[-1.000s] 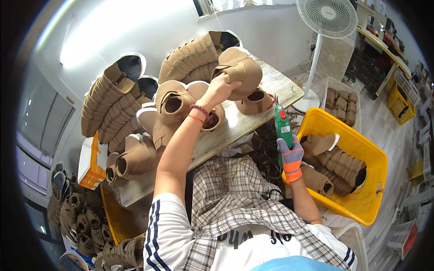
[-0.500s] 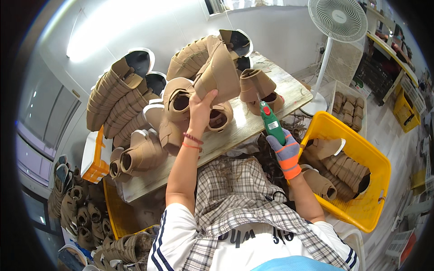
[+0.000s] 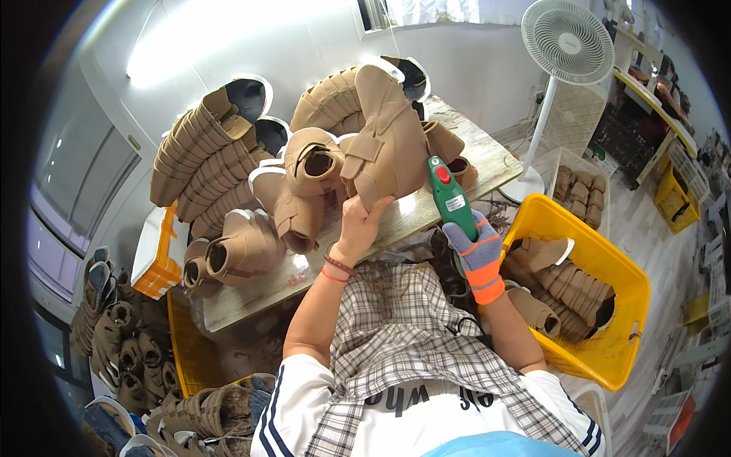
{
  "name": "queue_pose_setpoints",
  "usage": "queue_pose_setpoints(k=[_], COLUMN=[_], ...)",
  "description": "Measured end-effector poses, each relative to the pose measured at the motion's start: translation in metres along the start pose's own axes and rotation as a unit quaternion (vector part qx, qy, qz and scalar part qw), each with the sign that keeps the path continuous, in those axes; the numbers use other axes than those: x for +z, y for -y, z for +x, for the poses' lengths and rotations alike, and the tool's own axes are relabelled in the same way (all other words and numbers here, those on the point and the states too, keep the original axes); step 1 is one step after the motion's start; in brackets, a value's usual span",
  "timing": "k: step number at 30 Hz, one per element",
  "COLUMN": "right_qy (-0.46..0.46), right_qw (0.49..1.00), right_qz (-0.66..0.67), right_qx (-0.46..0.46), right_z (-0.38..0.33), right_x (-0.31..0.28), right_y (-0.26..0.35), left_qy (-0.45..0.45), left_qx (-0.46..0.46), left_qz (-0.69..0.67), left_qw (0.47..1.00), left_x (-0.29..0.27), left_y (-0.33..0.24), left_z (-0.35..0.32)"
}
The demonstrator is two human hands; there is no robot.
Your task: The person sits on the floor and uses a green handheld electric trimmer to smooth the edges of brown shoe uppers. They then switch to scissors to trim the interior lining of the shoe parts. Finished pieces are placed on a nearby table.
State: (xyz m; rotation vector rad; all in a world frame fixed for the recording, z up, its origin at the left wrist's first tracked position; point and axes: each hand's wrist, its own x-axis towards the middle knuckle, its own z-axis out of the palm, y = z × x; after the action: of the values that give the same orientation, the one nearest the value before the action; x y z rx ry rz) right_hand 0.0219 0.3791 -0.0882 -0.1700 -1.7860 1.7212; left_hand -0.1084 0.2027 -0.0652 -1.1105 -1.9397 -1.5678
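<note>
Left hand [image 3: 364, 217] closed about the lower edge of a tan boot upper [image 3: 388, 148], raised above the bench [image 3: 426, 206] at centre, strap side toward the camera. Right hand [image 3: 476, 247], in a grey-and-orange glove, wrapped fully round a green powered tool [image 3: 449, 196] with a red button, tip pointing up toward the upper, just right of it and apparently not touching. Progress, judged from the layout: one upper in hand; many like pieces heaped on the far and left bench [image 3: 228, 152], more stacked in the yellow bin [image 3: 624, 305] at right, further stacks on the floor at near left [image 3: 122, 343]. Which heaps are worked and which are waiting: impossible to tell, since no visible mark separates them; a large share probably left. Hidden or unclear: tool tip blocked by the upper and the fisheye bend; far side of the upper unseen; lap and bench front covered by a checked cloth [image 3: 403, 335]; bin contents partly behind the right forearm. Standing fan [image 3: 567, 42] at far right; beyond it shelves and a second yellow crate, too small to read.
</note>
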Motion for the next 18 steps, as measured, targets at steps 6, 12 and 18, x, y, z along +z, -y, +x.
queue_pose_setpoints(k=[6,12,18], right_qy=[0.006,0.005,-0.019], right_qw=[0.995,0.993,0.998], right_qz=[0.091,0.103,0.049], right_qx=[0.051,0.057,0.028], right_z=[-0.006,-0.005,-0.005], right_x=[-0.003,-0.011,-0.026], right_y=[0.017,0.021,0.010], left_qy=[0.051,0.139,0.083], left_qx=[0.149,0.213,-0.154], left_qz=[0.102,0.166,-0.087], left_qw=[0.982,0.953,0.981], left_x=[-0.002,-0.016,-0.036], left_y=[-0.001,0.001,-0.046], left_z=[-0.012,-0.023,-0.018])
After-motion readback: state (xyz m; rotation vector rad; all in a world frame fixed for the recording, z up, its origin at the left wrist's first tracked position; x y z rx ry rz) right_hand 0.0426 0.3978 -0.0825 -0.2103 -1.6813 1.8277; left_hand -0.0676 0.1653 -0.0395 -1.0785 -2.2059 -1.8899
